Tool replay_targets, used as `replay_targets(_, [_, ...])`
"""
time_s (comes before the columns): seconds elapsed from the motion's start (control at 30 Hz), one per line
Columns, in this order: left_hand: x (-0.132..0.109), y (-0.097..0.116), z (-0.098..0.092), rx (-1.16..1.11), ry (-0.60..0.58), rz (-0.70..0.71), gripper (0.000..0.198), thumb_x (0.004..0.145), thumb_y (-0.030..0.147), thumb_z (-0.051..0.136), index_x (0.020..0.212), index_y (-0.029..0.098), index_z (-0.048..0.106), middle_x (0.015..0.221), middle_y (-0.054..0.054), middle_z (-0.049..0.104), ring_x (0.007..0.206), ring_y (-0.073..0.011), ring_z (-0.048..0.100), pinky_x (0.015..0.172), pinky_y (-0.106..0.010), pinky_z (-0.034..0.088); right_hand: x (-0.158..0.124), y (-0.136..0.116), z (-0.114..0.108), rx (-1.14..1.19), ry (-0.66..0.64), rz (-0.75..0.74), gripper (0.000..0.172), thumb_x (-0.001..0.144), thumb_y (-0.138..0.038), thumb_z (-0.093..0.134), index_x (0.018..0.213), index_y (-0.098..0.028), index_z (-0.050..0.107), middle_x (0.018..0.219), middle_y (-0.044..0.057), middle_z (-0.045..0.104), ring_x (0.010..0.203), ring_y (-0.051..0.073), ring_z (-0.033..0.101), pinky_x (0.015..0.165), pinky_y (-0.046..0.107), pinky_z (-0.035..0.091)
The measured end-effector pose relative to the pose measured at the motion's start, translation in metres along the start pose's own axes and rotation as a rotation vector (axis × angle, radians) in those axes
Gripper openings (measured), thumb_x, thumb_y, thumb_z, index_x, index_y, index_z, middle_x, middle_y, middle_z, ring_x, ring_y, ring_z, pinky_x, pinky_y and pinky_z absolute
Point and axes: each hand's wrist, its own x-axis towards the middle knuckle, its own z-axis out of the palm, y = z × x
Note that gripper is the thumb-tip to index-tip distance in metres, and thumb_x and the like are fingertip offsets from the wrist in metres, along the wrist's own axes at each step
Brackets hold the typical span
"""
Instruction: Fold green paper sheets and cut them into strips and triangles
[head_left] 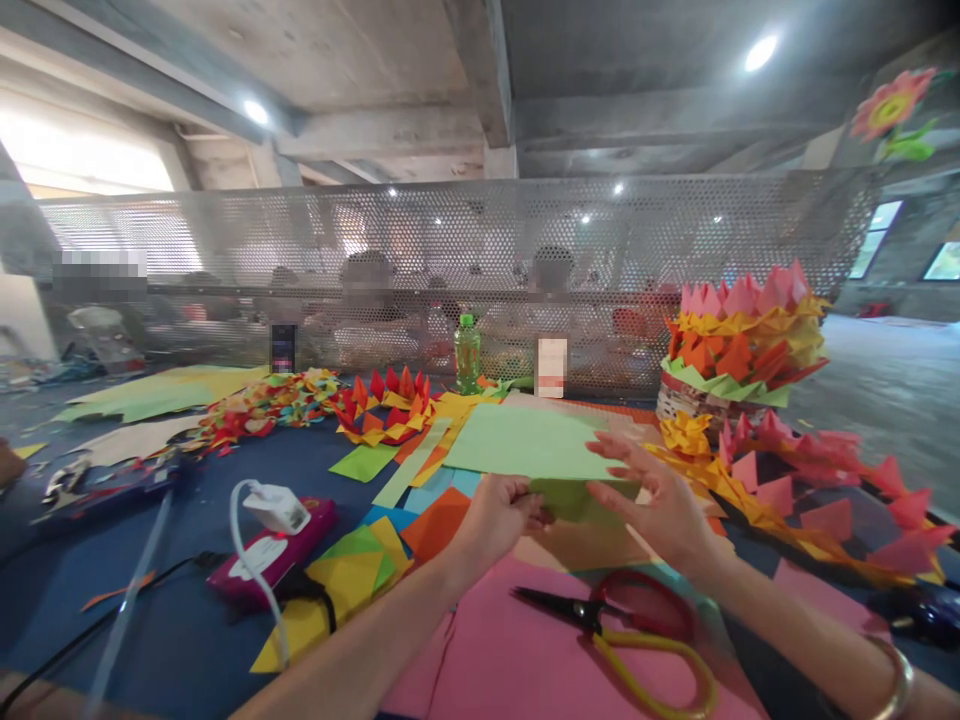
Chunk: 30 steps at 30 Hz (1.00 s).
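A light green sheet of paper (532, 440) is held up over the pile, its near edge turned down and showing a darker green strip. My left hand (504, 515) pinches the lower left part of that edge, fingers curled. At the right end, my right hand (652, 500) has its fingers spread, with the fingertips over or against the sheet. Below both hands, scissors (592, 612) with one red and one yellow handle lie on pink paper (510, 650), blades pointing left. Orange paper (442, 527) and other coloured sheets lie beside my left hand.
A purple power strip (274, 560) with a white charger (277, 508) and cables sits left. Folded-paper rings (386, 405) and a stacked paper basket (742, 340) stand around. A green bottle (466, 355) is near the perforated screen (420, 240). Paper scraps (262, 405) are heaped back left.
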Motion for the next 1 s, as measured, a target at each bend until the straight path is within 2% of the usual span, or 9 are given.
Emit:
replay_targets(0.1, [-0.002, -0.002, 0.004, -0.003, -0.032, 0.069, 0.018, 0.072, 0.024, 0.055, 0.076, 0.013, 0.069, 0.069, -0.005, 0.069, 0.065, -0.0150, 0.065, 0.065, -0.026, 0.050, -0.001, -0.017, -0.007, -0.346, -0.023, -0.315, 0.034, 0.088, -0.029, 0.062, 0.121, -0.024, 0.058, 0.109, 0.006, 0.069, 0.106, 0.023, 0.058, 0.090, 0.040, 0.045])
replay_targets(0.2, [-0.002, -0.006, 0.007, 0.009, -0.058, 0.115, 0.023, 0.074, 0.021, 0.050, 0.081, 0.014, 0.070, 0.069, -0.004, 0.068, 0.069, -0.0160, 0.066, 0.068, -0.028, 0.051, -0.006, -0.029, -0.006, -0.628, -0.090, -0.471, 0.021, 0.092, -0.022, 0.055, 0.112, -0.021, 0.062, 0.092, 0.005, 0.072, 0.096, 0.025, 0.060, 0.084, 0.041, 0.041])
replay_targets(0.27, [-0.002, -0.008, 0.008, 0.026, -0.061, 0.127, 0.023, 0.074, 0.020, 0.048, 0.082, 0.013, 0.069, 0.068, -0.004, 0.067, 0.068, -0.0165, 0.066, 0.068, -0.029, 0.052, -0.009, -0.031, -0.002, -0.733, -0.093, -0.476, 0.016, 0.093, -0.020, 0.052, 0.104, -0.018, 0.064, 0.084, 0.005, 0.070, 0.088, 0.024, 0.061, 0.080, 0.040, 0.039])
replay_targets(0.37, [-0.003, -0.008, 0.009, 0.077, -0.043, 0.142, 0.022, 0.075, 0.019, 0.045, 0.080, 0.013, 0.066, 0.067, -0.005, 0.066, 0.065, -0.0170, 0.065, 0.064, -0.029, 0.051, -0.011, -0.029, 0.003, -0.770, -0.107, -0.447, 0.014, 0.094, -0.020, 0.051, 0.094, -0.018, 0.065, 0.078, 0.004, 0.067, 0.079, 0.021, 0.059, 0.077, 0.037, 0.037])
replay_targets(0.67, [-0.010, -0.006, 0.009, 0.361, 0.115, 0.228, 0.013, 0.079, 0.014, 0.046, 0.073, 0.020, 0.056, 0.065, -0.001, 0.058, 0.067, -0.0176, 0.055, 0.064, -0.028, 0.038, -0.009, -0.026, 0.006, -0.789, -0.101, -0.458, 0.019, 0.095, -0.019, 0.048, 0.085, -0.019, 0.064, 0.073, 0.003, 0.064, 0.077, 0.021, 0.055, 0.079, 0.036, 0.035])
replay_targets(0.83, [-0.009, -0.010, 0.010, 0.391, 0.101, 0.249, 0.017, 0.082, 0.016, 0.043, 0.077, 0.019, 0.059, 0.071, -0.003, 0.061, 0.070, -0.0176, 0.056, 0.064, -0.027, 0.039, -0.009, -0.024, 0.006, -0.793, -0.110, -0.455, 0.021, 0.096, -0.020, 0.047, 0.083, -0.019, 0.064, 0.072, 0.003, 0.064, 0.074, 0.020, 0.054, 0.078, 0.036, 0.035])
replay_targets(1.0, [-0.007, 0.003, 0.001, 0.358, 0.056, 0.291, 0.015, 0.075, 0.013, 0.051, 0.079, 0.018, 0.065, 0.083, -0.004, 0.065, 0.080, -0.0181, 0.057, 0.072, -0.027, 0.042, -0.005, -0.030, -0.002, -0.688, -0.118, -0.438, 0.020, 0.095, -0.018, 0.048, 0.084, -0.019, 0.065, 0.073, 0.003, 0.065, 0.077, 0.020, 0.056, 0.078, 0.035, 0.036])
